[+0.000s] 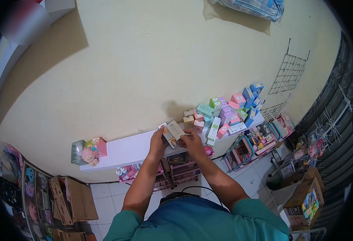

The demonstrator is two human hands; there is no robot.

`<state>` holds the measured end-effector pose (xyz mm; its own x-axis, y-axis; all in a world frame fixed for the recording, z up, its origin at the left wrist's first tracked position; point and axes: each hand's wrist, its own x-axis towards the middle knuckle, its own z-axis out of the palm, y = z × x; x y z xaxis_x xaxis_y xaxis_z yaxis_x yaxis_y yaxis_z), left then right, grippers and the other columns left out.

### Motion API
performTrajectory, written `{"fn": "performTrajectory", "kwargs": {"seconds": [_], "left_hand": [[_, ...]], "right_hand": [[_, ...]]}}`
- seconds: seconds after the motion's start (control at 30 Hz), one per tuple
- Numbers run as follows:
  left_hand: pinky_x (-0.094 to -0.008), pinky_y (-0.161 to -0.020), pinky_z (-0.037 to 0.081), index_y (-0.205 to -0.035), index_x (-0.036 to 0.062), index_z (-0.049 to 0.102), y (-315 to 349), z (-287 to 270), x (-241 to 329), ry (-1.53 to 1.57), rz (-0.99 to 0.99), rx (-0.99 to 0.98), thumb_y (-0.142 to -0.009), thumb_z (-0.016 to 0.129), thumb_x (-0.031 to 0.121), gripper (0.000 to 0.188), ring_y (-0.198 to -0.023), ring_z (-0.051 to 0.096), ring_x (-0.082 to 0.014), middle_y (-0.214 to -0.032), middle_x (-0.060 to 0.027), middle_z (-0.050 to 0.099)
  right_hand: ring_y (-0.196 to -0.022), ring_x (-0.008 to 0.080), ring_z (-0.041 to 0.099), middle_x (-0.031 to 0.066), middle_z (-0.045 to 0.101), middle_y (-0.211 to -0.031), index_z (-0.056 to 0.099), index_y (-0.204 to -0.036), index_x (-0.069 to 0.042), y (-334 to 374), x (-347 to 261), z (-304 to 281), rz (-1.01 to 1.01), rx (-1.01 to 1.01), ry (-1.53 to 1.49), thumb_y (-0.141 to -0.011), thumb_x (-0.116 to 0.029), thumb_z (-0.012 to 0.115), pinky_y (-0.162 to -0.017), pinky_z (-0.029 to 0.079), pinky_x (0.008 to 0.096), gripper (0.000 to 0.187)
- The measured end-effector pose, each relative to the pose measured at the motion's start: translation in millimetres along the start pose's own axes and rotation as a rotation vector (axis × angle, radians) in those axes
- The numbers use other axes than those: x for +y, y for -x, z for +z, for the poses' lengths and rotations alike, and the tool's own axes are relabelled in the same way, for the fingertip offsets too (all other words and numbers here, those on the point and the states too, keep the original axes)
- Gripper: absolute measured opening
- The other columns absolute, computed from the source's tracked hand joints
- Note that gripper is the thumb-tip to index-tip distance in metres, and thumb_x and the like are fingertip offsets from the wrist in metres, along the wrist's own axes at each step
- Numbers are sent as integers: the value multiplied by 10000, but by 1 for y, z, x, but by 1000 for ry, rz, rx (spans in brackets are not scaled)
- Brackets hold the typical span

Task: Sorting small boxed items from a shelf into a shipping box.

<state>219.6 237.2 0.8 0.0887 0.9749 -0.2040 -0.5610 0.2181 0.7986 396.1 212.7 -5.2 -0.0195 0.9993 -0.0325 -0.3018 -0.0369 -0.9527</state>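
Observation:
Over the white shelf [132, 147], both my hands hold small cartons in front of me. My left hand [157, 145] is closed on a white and orange carton [169, 138], gripping its left side. Held by my right hand [193, 145], a beige carton [175, 130] tilts across it, and the two overlap. Just right of them stand small tan cartons [188, 121] and a pink carton [199, 126]. A tall white and green carton [213, 131] stands close to my right hand.
Green, purple, pink and blue cartons [226, 114] crowd the shelf's right part. Plush toys in a clear box [90, 152] sit at its left end. Below are pink racks [184, 170] of goods. Open cardboard boxes stand at left [78, 199] and right [305, 201].

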Motion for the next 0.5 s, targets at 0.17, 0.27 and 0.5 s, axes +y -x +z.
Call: {"fn": "performTrajectory", "kwargs": {"seconds": [0.17, 0.27, 0.5], "left_hand": [[-397, -922, 570, -1418, 7, 481, 13, 10, -5, -99, 44, 80, -989, 720, 246, 546, -1075, 681, -263, -1221, -149, 658], [-392, -907, 583, -1436, -52, 399, 12, 4, -9, -134, 69, 1, -916, 796, 144, 683, -1080, 678, -255, -1229, -180, 644], [-394, -889, 604, -1432, -82, 389, 13, 3, -11, -134, 76, 33, -897, 804, 104, 703, -1086, 684, -272, -1230, -201, 649]], "right_hand": [[-823, 220, 752, 173, 733, -1020, 530, -1318, 23, 8, 10, 4, -12, -42, 77, -993, -130, 654, -715, 615, 316, 380], [-785, 200, 743, 151, 745, -991, 539, -1311, 10, 14, 7, 2, -18, -49, 272, -988, -154, 667, -671, 585, 300, 384], [-654, 93, 556, 7, 618, -829, 554, -1215, -28, 31, 9, -26, -249, 157, 470, -985, -179, 697, -584, 448, 244, 310]]}}
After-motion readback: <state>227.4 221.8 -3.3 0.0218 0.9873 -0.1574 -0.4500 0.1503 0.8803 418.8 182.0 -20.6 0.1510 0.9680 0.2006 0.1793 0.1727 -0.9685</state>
